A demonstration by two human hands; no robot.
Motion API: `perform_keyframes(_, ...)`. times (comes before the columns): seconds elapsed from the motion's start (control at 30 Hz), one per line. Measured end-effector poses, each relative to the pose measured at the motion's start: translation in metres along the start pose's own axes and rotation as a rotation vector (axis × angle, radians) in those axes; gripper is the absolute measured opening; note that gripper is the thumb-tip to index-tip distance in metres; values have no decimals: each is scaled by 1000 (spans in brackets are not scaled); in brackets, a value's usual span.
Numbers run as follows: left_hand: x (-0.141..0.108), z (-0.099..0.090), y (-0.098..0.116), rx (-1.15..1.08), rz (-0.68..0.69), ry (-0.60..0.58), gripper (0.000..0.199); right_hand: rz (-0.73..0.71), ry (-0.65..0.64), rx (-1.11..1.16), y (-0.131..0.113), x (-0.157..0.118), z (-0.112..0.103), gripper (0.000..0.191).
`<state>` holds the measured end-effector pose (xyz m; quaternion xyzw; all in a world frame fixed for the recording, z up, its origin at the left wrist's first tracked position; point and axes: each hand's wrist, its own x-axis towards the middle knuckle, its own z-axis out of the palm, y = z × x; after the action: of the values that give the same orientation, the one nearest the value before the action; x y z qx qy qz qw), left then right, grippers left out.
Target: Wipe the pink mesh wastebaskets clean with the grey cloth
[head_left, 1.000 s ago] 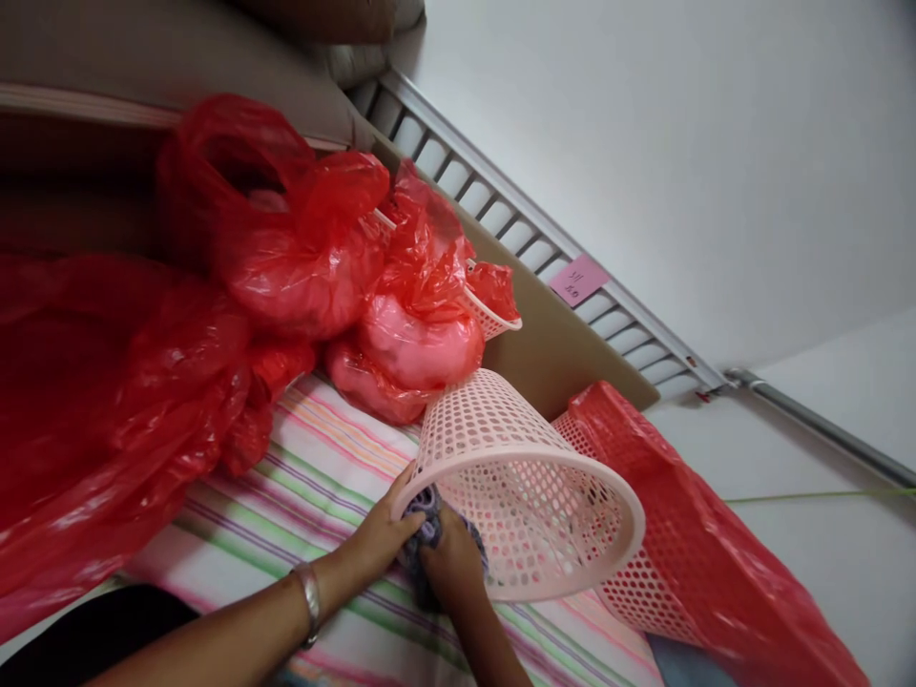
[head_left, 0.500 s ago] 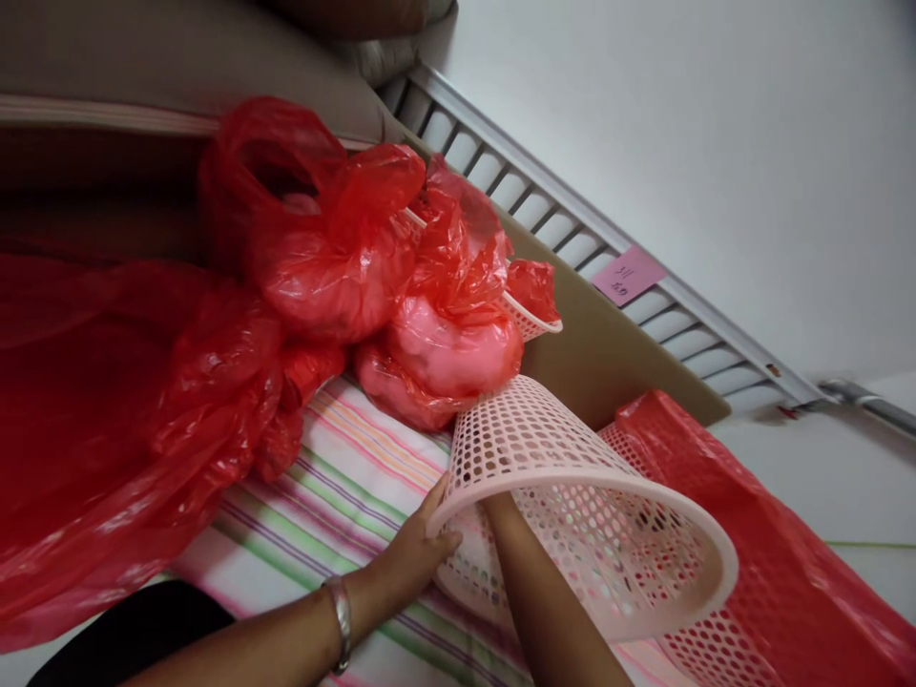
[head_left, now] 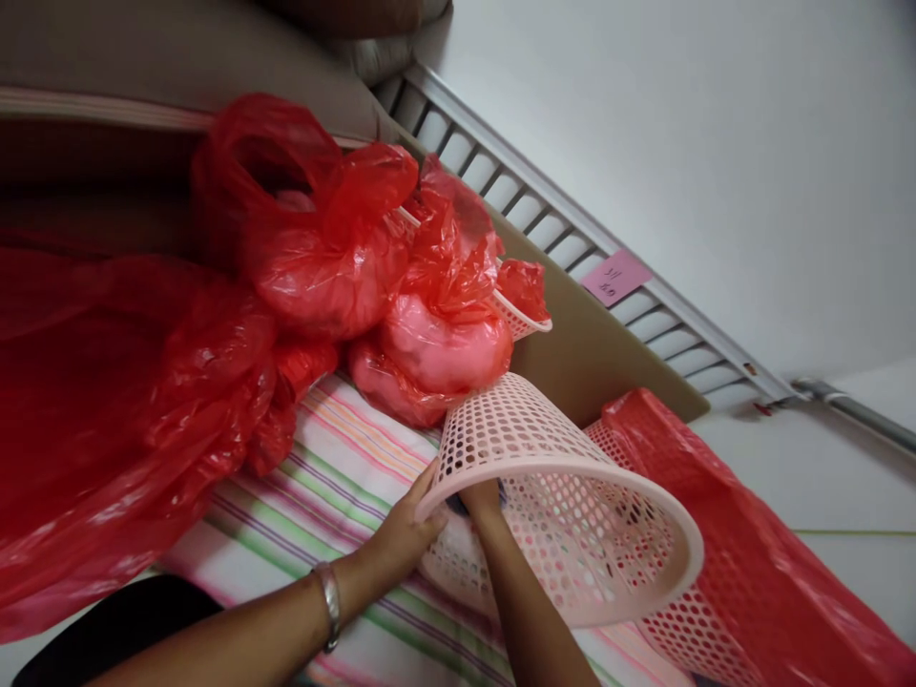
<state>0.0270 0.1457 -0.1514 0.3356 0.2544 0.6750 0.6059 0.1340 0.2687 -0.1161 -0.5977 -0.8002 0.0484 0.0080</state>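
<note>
Basket [head_left: 526, 420], pale pink and perforated, lay tipped on its side on striped fabric [head_left: 322, 477], mouth toward the camera, with the left hand [head_left: 411, 530] closed around its rim, thumb inside. The right hand [head_left: 481, 494] was within the mouth, a dark item [head_left: 458, 504] showing at its mostly hidden fingers, so whether they gripped it, or how far they were open, could not be told. Red plastic bags [head_left: 450, 343] bulged near the narrow end, and red film [head_left: 773, 544] partly covered another perforated container [head_left: 697, 634] just beside.
</note>
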Motion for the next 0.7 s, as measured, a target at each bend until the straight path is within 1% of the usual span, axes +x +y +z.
perform_keyframes(0.1, -6, 5, 3, -50, 4, -47, 82, 42, 16, -6, 0, -29, 2, 28)
perform_keyframes(0.2, -18, 13, 7, -59, -29, -80, 86, 70, 5, 40, 6, -74, 7, 32)
perform_keyframes(0.3, -29, 19, 7, -85, -67, -82, 86, 19, 17, 117, 11, -117, 11, 40)
perform_keyframes(0.37, -32, 21, 3, -102, -76, -75, 85, -13, 42, 143, 12, -131, 11, 43)
perform_keyframes(0.4, -31, 20, 2, -110, -76, -71, 84, -8, 51, 141, 12, -130, 11, 43)
perform_keyframes(0.47, -27, 18, -1, -133, -67, -69, 81, 39, 54, 116, 10, -116, 10, 39)
perform_keyframes(0.57, -18, 14, -2, -180, -48, -55, 73, 89, 68, 42, 6, -69, 7, 33)
perform_keyframes(0.63, -14, 11, -1, -208, -51, -30, 69, 78, 82, -6, 5, -32, 6, 33)
perform_keyframes(0.7, -11, 9, 2, -228, -81, -11, 69, 52, 82, -17, 6, 2, 6, 33)
